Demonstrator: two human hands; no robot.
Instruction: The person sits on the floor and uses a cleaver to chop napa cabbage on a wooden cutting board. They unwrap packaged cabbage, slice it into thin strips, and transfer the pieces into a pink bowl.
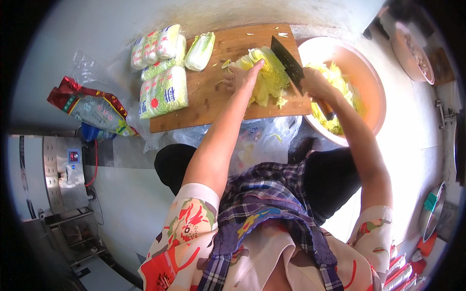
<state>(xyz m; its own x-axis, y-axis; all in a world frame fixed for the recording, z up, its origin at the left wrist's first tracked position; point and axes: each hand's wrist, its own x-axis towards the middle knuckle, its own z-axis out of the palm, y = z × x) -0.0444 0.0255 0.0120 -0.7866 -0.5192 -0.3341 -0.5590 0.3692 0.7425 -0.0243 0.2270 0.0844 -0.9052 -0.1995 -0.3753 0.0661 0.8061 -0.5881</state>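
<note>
My left hand [244,76] holds a cut yellow-green napa cabbage [271,82] against a wooden cutting board [205,98], its thumb lying over the leaves. In my right hand [320,85] is a cleaver [287,62] with a dark blade and a wooden handle. The blade stands tilted just right of the cabbage, by the board's right edge; whether it touches the leaves I cannot tell. Beneath my right hand, a large pale pink basin [375,98] holds shredded cabbage [327,120]. A small unwrapped napa cabbage [200,52] lies at the board's upper left.
Printed plastic packs of napa cabbage [165,92] are stacked at the board's left. Beyond them lies a red and grey printed bag [98,109]. Clear plastic bags [269,142] hang below the board's near edge. Another basin [411,54] stands far right; a metal appliance [63,171] is at left.
</note>
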